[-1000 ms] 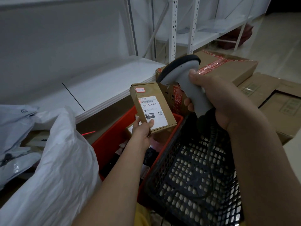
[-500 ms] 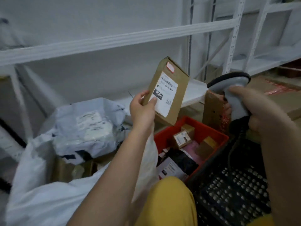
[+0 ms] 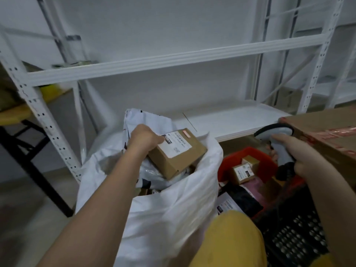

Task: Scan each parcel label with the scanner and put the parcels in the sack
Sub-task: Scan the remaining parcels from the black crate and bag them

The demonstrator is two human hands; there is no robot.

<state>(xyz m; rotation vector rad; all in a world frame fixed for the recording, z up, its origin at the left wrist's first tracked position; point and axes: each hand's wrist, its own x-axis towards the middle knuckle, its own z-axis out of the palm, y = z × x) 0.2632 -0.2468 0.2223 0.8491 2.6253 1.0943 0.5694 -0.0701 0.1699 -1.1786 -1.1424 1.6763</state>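
Head view shows the cardboard parcel (image 3: 178,154) in your left hand (image 3: 143,138), held by its near-left corner with the thumb on the label (image 3: 176,144) side and the other fingers curled underneath, out of sight. From that grip the box runs away to the right and slightly down, its long axis slanting across the open mouth of the white sack (image 3: 163,209), label face up; its far lower corner sits just above the grey mailer bags (image 3: 154,173) already inside, though you cannot tell whether it touches them. The drop looks like a matter of letting go straight down, since the sack's opening lies directly beneath your grip and your left hand is much the nearer one to it. Your right hand (image 3: 300,153) is well off to the right, wrapped round the handle of the scanner (image 3: 277,137), whose head points left; its cable trails down and is lost behind your wrist. Below that hand, the red bin (image 3: 227,164) holds more small labelled boxes (image 3: 243,171), partly hidden by your yellow-clad knee (image 3: 229,241). The label print is too blurred to read
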